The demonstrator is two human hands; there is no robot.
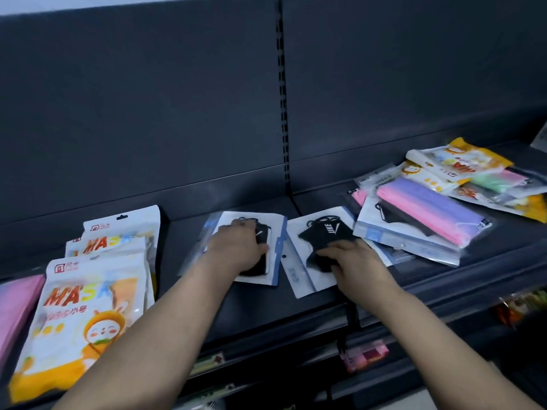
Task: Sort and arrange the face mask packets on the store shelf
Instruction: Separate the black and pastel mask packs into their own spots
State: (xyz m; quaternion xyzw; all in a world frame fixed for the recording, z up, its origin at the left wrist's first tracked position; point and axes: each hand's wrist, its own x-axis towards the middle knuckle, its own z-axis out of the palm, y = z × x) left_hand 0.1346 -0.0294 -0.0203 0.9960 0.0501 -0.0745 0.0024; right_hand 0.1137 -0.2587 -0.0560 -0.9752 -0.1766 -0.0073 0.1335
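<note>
On the dark shelf, at the centre of the frame, a left black mask packet and a right black mask packet were laid flat, side by side. The left hand was rested on the first and the right hand on the second, fingers spread on top and clamped on nothing. The packets were judged light, floppy and slippery, best pinched by a header edge. An unsorted heap was left at the right
</note>
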